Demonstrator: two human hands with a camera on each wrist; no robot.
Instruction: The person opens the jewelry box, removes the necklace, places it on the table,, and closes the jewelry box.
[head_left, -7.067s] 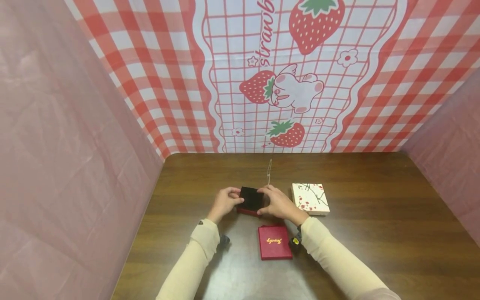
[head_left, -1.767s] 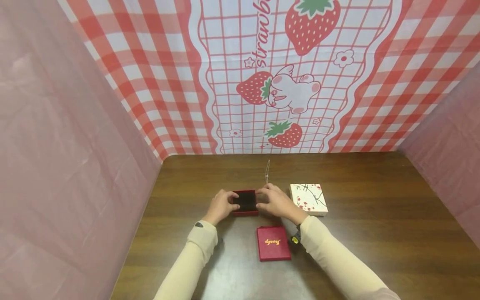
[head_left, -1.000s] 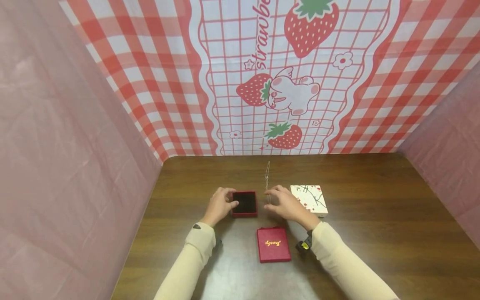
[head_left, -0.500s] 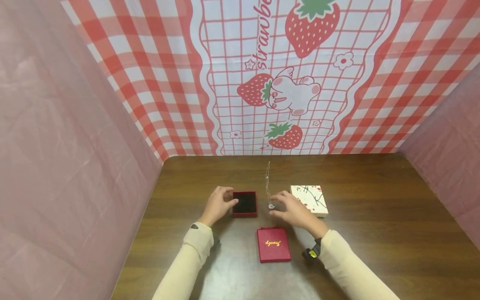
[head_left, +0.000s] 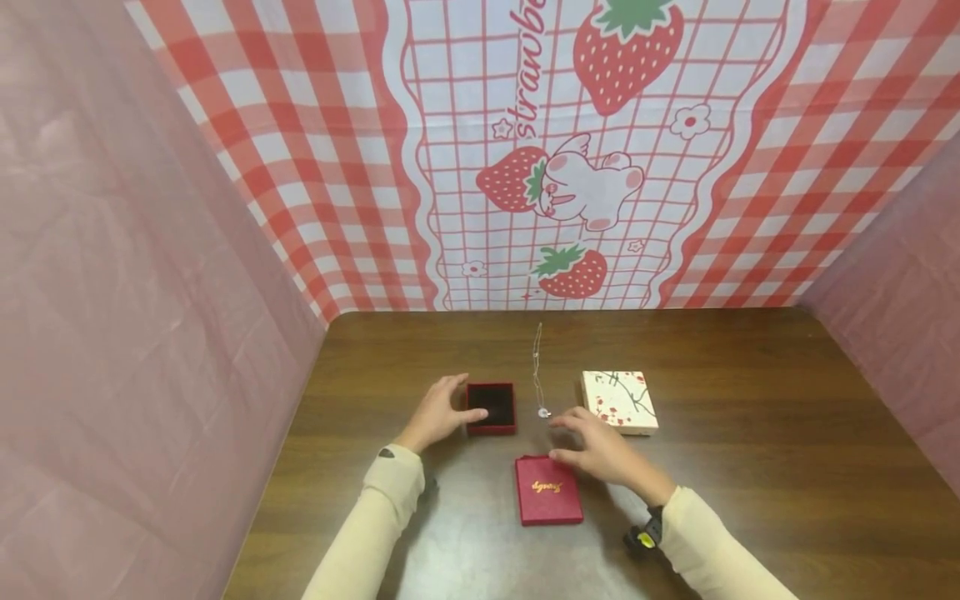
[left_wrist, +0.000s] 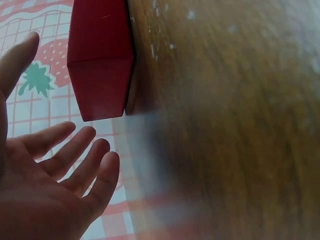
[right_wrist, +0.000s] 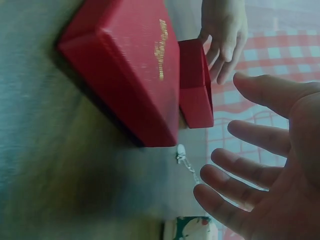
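Note:
A small red box (head_left: 491,430) with a black pad (head_left: 498,402) inside stands lidless on the table. Beside its left wall is my left hand (head_left: 437,415), fingers spread, the thumb overlapping the box's front left corner in the head view; the left wrist view shows the fingers around nothing. My right hand (head_left: 603,450) hovers with relaxed, parted fingers between a silver pendant necklace (head_left: 543,412) and the red lid (head_left: 549,504) with gold lettering. Nothing lies in its grasp in the right wrist view, where the lid (right_wrist: 135,65) appears large.
A cream box (head_left: 621,398) with a printed branch and red blossoms sits behind the right hand. The necklace chain stretches toward the back of the wooden table (head_left: 720,375). Behind the table hangs a strawberry-print cloth (head_left: 360,208), with pink cloth (head_left: 187,333) on both sides.
Earlier both hands held the black pad tilted over the red box; now it lies inside. The right hand has withdrawn rightward and nearer me, uncovering the pendant. The left hand has loosened.

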